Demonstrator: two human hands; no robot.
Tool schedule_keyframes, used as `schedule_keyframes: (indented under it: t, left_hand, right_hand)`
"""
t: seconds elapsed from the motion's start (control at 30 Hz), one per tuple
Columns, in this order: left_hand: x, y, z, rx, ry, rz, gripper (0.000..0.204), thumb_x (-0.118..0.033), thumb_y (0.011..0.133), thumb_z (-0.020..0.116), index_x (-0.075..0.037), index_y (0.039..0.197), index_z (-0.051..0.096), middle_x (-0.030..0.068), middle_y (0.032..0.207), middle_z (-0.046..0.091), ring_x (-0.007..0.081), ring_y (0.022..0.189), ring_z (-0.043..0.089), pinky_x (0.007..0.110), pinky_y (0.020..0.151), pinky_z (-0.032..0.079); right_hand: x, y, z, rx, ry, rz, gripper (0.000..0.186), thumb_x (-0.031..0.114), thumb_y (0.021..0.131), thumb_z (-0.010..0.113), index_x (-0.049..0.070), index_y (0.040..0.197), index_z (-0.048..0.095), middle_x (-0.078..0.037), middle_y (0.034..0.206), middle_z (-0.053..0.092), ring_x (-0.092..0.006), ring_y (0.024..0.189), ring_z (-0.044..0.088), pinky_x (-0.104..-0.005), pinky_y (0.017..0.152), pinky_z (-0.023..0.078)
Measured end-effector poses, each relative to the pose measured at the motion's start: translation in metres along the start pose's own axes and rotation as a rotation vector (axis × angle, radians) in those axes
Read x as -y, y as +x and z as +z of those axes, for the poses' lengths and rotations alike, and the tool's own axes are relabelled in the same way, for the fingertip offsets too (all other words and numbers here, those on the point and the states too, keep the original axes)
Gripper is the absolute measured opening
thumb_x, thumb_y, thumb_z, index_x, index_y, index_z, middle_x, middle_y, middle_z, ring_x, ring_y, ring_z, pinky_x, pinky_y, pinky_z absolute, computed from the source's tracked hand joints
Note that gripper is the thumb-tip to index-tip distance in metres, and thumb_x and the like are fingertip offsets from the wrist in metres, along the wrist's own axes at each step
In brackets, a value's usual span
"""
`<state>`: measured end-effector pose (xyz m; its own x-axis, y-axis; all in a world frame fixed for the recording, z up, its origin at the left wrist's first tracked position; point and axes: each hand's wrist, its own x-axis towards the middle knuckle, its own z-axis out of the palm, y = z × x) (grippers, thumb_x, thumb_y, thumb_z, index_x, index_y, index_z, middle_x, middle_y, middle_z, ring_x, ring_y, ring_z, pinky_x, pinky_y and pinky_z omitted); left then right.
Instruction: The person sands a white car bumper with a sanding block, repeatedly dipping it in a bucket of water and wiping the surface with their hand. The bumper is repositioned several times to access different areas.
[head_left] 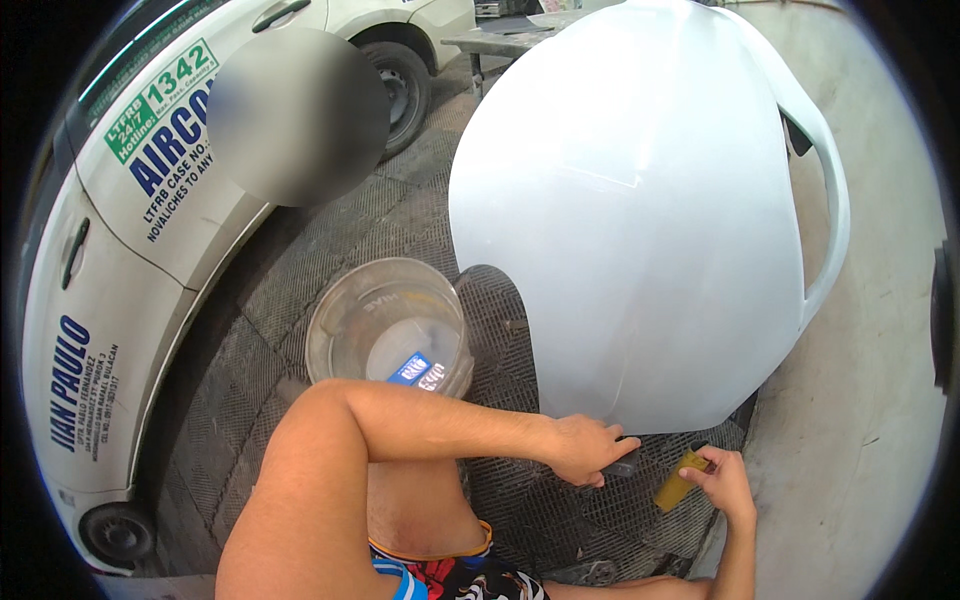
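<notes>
A large glossy white car body panel (pixel 625 230) stands before me, its rounded lower edge just above my hands. My left hand (pixel 585 450) reaches across from the left beside that edge, its fingers closed on a small dark grey piece (pixel 622 467), probably sandpaper, though its kind is hard to make out. To the right, my right hand (pixel 728 482) pinches the upper end of a mustard-yellow rectangular block (pixel 680 484) between thumb and fingers. The block tilts, with its free end pointing down and left. Neither hand visibly touches the panel.
A translucent plastic bucket (pixel 318 335) with a blue-and-white packet (pixel 410 370) stands left of the panel. A white car (pixel 150 260) fills the left side. Dark textured matting (pixel 250 320) covers the ground. A pale wall (pixel 870 400) rises close on the right.
</notes>
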<state>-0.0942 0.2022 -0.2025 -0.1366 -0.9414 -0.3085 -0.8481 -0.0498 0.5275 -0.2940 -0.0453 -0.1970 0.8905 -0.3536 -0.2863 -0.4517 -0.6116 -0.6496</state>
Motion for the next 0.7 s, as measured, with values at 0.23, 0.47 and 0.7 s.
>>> schedule_keyframes:
  t: [0.23, 0.47, 0.7]
  left_hand:
    - [0.0, 0.001, 0.0, 0.02, 0.018, 0.001, 0.085, -0.03, 0.094, 0.075, 0.002, 0.158, 0.028, 0.0252, 0.133, 0.056, 0.0411, 0.116, 0.064, 0.05, 0.094, 0.057]
    - [-0.001, -0.003, -0.004, 0.002, 0.01, 0.007, 0.086, -0.031, 0.092, 0.076, 0.0, 0.158, 0.03, 0.0244, 0.13, 0.058, 0.0415, 0.115, 0.064, 0.05, 0.093, 0.057]
    - [-0.005, -0.004, -0.011, -0.225, -0.02, 0.06, 0.081, -0.045, 0.096, 0.07, 0.001, 0.154, 0.037, 0.0255, 0.121, 0.061, 0.0432, 0.111, 0.063, 0.051, 0.095, 0.053]
  right_hand:
    - [0.003, -0.001, -0.001, -0.004, 0.021, -0.027, 0.023, 0.013, 0.08, 0.087, -0.002, 0.094, 0.074, -0.01, 0.069, 0.067, -0.014, 0.061, 0.059, -0.0325, 0.061, 0.049]
    - [0.008, -0.002, -0.002, 0.003, -0.056, -0.079, 0.024, 0.018, 0.083, 0.085, -0.001, 0.095, 0.074, -0.013, 0.069, 0.067, -0.0197, 0.058, 0.06, -0.0346, 0.06, 0.05]
    - [0.014, -0.004, -0.002, -0.044, -0.062, -0.07, 0.022, 0.019, 0.089, 0.079, 0.001, 0.099, 0.072, -0.018, 0.07, 0.065, -0.0262, 0.058, 0.061, -0.0378, 0.059, 0.048]
